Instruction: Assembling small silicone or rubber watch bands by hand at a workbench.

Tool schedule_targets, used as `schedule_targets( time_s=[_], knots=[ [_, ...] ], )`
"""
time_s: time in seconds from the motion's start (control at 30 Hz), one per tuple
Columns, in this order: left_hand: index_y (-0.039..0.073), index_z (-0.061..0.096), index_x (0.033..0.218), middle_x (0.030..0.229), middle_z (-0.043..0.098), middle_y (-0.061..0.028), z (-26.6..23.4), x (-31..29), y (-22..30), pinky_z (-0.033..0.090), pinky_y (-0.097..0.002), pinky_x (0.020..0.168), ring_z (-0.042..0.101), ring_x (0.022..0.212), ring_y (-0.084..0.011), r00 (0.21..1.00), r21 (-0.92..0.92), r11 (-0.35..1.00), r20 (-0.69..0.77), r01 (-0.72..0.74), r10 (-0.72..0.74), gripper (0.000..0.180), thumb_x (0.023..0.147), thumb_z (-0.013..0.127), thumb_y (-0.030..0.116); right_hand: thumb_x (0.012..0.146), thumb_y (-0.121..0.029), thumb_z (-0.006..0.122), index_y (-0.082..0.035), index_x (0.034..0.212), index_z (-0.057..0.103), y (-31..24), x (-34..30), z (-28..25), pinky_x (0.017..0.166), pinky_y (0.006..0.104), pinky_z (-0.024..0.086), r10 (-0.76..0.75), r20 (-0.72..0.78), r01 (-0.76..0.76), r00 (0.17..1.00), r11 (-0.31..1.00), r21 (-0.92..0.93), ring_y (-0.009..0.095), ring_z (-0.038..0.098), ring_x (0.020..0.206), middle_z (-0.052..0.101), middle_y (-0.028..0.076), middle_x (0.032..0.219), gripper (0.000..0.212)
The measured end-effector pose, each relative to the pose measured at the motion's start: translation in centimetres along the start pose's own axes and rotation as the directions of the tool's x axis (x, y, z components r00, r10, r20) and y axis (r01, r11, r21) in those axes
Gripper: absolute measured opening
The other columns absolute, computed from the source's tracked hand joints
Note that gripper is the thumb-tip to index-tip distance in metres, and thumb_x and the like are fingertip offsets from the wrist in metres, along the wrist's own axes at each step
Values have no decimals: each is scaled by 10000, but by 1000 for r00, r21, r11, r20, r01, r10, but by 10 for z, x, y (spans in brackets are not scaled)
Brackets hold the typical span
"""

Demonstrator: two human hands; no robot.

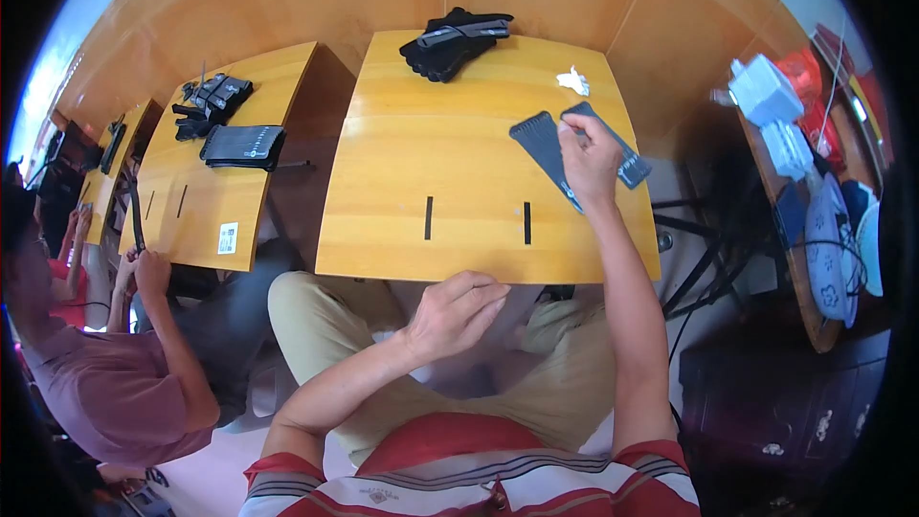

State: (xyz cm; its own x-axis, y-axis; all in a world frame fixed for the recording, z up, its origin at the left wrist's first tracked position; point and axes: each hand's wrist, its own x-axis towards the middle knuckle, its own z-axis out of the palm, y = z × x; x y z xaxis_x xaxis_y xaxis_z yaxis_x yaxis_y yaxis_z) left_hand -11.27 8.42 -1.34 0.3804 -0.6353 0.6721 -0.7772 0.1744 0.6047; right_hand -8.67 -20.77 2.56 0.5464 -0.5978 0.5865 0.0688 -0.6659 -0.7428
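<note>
Left piece: flat and dark, it lies on your bench (pixel 402 153) just left of your right hand (pixel 590 161), which overlaps its edge (pixel 538 146).
Right piece: similar, slanting out to the right from behind that hand (pixel 633 170).
Right hand: fingers curled near both pieces' far ends; whether they pinch either, you cannot tell.
Right arm: stretched forward across the bench's front edge.
Left hand: near that edge, fingers together, loosely bent, grip hidden (pixel 458 312).
</note>
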Motion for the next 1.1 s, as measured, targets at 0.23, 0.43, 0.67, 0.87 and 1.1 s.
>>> schedule_targets(
  time_s=[0.23, 0.43, 0.67, 0.87, 1.1],
  knots=[
    [13, 698, 1068, 943, 700, -141, -19, 38, -38, 583, -340, 643, 713, 783, -261, 991, -89, 995, -128, 38, -49, 239, 839, 762, -16, 885, -204, 708, -2, 954, 733, 0, 91, 96, 727, 381, 549, -63, 264, 106, 962, 983, -152, 252, 715, 755, 753, 144, 868, 215],
    [34, 704, 1007, 927, 700, -119, -38, 41, -58, 572, -352, 620, 703, 766, -275, 985, -114, 993, -164, 43, -61, 259, 768, 796, -5, 886, -245, 691, -60, 967, 758, 26, 179, 179, 808, 449, 556, -138, 461, 308, 876, 897, -318, 345, 722, 898, 754, 156, 936, 212],
    [33, 721, 980, 854, 702, -93, -58, 36, -72, 554, -347, 579, 693, 694, -247, 985, -128, 991, -166, 35, -56, 256, 736, 787, -6, 903, -550, 663, -96, 1058, 762, 47, 221, 256, 940, 510, 516, 236, 521, 237, 820, 688, -686, 358, 690, 1091, 750, 156, 1093, 489],
    [34, 716, 978, 862, 706, -93, -63, 23, -77, 543, -342, 558, 694, 693, -238, 987, -155, 987, -145, 45, -67, 242, 744, 771, -3, 863, -336, 701, -99, 1048, 762, 25, 239, 278, 870, 501, 552, 171, 506, 259, 846, 697, -669, 369, 703, 1058, 740, 193, 1092, 307],
    [18, 707, 992, 891, 702, -102, -63, 26, -85, 546, -348, 564, 695, 703, -245, 989, -190, 980, -128, 49, -74, 264, 734, 761, 1, 773, -62, 647, -72, 1166, 749, 54, 293, 288, 909, 412, 547, 279, 845, 498, 457, 706, -503, 335, 708, 1045, 748, 185, 1085, 406]
  ],
)
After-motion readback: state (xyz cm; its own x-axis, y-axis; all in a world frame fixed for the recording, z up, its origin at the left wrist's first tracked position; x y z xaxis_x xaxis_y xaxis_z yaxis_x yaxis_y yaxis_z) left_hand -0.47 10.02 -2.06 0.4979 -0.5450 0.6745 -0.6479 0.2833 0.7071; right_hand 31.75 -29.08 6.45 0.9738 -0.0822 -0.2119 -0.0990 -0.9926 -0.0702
